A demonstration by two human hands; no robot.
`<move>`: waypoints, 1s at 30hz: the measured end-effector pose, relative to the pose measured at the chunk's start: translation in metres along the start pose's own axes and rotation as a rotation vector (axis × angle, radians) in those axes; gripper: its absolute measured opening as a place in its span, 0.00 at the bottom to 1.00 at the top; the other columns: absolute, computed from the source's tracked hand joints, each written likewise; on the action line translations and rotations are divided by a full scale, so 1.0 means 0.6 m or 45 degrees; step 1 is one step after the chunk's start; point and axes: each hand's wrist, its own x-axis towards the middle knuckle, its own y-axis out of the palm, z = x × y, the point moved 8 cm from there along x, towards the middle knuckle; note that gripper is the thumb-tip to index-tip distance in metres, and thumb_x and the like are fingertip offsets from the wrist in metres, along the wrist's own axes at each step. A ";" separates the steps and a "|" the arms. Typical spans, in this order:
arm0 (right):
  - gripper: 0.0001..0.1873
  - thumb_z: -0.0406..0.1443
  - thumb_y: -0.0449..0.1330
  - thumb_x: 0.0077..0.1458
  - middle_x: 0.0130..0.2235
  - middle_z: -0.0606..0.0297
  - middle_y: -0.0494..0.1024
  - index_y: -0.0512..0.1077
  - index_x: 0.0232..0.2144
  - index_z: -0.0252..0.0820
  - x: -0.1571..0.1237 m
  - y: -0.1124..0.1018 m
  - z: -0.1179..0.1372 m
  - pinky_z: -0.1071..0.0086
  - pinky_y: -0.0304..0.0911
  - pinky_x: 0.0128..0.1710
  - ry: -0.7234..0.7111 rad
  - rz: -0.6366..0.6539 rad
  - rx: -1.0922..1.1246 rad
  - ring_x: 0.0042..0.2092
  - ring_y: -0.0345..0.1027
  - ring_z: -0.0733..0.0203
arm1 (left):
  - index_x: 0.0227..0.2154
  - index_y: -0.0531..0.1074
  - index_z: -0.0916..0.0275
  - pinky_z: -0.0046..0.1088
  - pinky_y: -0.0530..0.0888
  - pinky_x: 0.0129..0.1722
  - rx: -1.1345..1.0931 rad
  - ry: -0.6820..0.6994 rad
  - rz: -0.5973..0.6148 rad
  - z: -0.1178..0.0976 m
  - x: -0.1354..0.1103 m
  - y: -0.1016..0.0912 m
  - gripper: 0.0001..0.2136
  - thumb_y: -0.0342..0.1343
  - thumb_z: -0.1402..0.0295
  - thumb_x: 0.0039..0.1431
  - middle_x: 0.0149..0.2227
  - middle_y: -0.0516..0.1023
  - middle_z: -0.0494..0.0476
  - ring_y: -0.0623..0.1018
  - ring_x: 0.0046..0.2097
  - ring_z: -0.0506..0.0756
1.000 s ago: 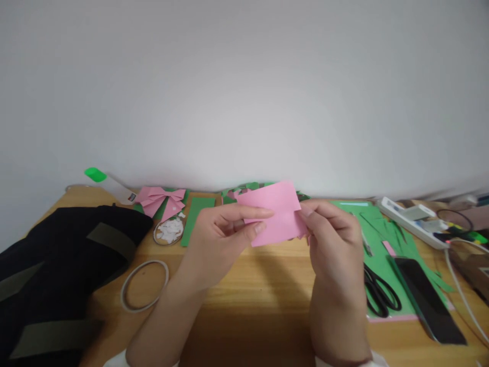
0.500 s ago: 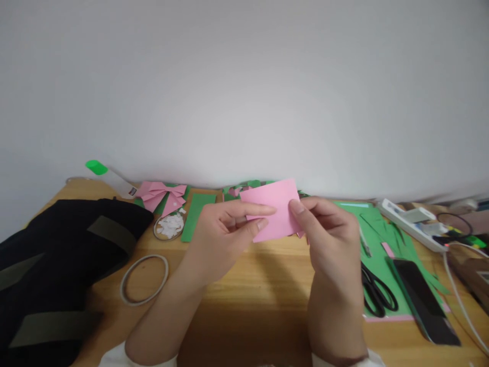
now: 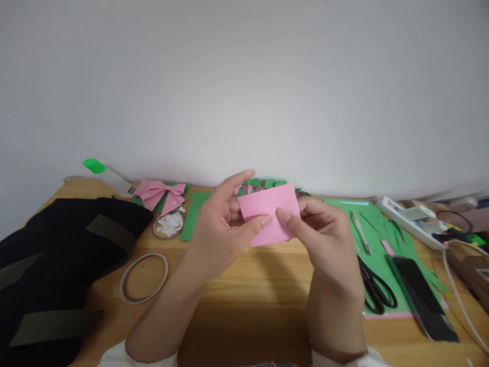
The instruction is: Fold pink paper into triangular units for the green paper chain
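A small rectangle of pink paper [image 3: 267, 204] is held up above the table, slightly tilted. My left hand [image 3: 225, 227] grips its left side, thumb on the front face and the other fingers behind, with the index finger raised past the edge. On the right side my right hand [image 3: 324, 234] pinches the sheet, its thumb pressed near the middle and its fingers mostly hidden behind. Beyond the paper, green and pink cut-paper pieces [image 3: 269, 182] show against the wall.
A tape roll [image 3: 164, 275], a dish of white scraps [image 3: 168, 225], a pink paper bow [image 3: 162, 193] and dark cloth [image 3: 69, 244] lie leftward. To the right are scissors [image 3: 378, 290], a phone [image 3: 424, 300], a pen [image 3: 359, 232], green sheets [image 3: 385, 255] and a power strip [image 3: 412, 224].
My left index finger has lifted off the paper's front and now points up. My right thumb has slid left toward the paper's middle, and the sheet has dipped slightly.
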 end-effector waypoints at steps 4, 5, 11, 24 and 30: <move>0.13 0.38 0.67 0.51 0.20 0.70 0.69 0.71 0.19 0.40 0.001 0.002 -0.005 0.73 0.57 0.23 0.010 0.062 0.005 0.24 0.59 0.68 | 0.44 0.76 0.60 0.21 0.80 0.33 0.126 0.088 -0.011 -0.008 0.002 -0.002 0.17 0.65 0.73 0.50 0.43 0.83 0.56 0.83 0.37 0.52; 0.13 0.38 0.67 0.51 0.20 0.70 0.69 0.72 0.19 0.40 0.001 0.003 -0.006 0.73 0.57 0.23 0.023 0.060 0.023 0.24 0.59 0.68 | 0.44 0.76 0.60 0.20 0.79 0.33 0.146 0.110 -0.027 -0.010 0.001 -0.003 0.16 0.65 0.73 0.50 0.44 0.83 0.55 0.83 0.38 0.52; 0.08 0.36 0.69 0.46 0.20 0.71 0.72 0.74 0.20 0.41 0.003 0.023 -0.011 0.75 0.60 0.21 0.094 -0.018 0.194 0.23 0.62 0.69 | 0.46 0.76 0.59 0.22 0.79 0.34 0.144 0.175 -0.298 -0.021 -0.005 -0.028 0.18 0.66 0.72 0.50 0.40 0.83 0.53 0.82 0.37 0.52; 0.10 0.36 0.70 0.45 0.18 0.69 0.75 0.76 0.17 0.40 -0.002 0.036 -0.024 0.76 0.61 0.22 0.119 -0.040 0.260 0.22 0.64 0.70 | 0.45 0.79 0.56 0.17 0.75 0.21 0.146 0.438 -0.595 -0.038 -0.020 -0.053 0.21 0.69 0.76 0.45 0.30 0.81 0.48 0.79 0.27 0.48; 0.09 0.36 0.70 0.48 0.21 0.69 0.76 0.76 0.20 0.41 -0.008 0.035 -0.023 0.75 0.62 0.25 0.067 -0.028 0.248 0.24 0.66 0.70 | 0.45 0.79 0.55 0.17 0.75 0.22 0.160 0.516 -0.600 -0.043 -0.026 -0.052 0.21 0.69 0.74 0.45 0.30 0.80 0.47 0.78 0.27 0.47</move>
